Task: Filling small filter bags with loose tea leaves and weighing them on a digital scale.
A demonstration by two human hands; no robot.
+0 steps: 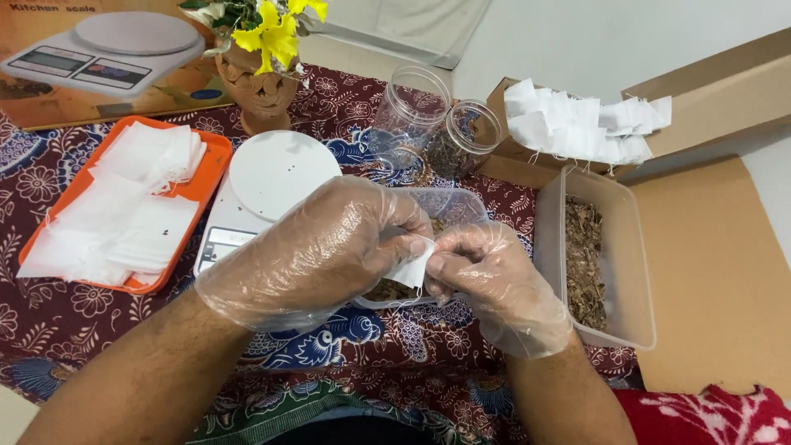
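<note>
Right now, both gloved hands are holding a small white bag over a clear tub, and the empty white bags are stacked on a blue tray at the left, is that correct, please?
Not quite: the tray is orange, not blue, as the head view shows. The rest holds: the left hand and right hand, both gloved, hold a small white bag over the clear tub, and the empty white bags lie at the left.

- You are working with two gloved hands: left hand (309,251), right hand (494,284).
- You are pinching one small white bag (409,270).
- You are facing two clear jars (412,111), two clear tubs (630,247), one orange tray (210,169), one white scale (268,185), one flower vase (262,86).
</note>
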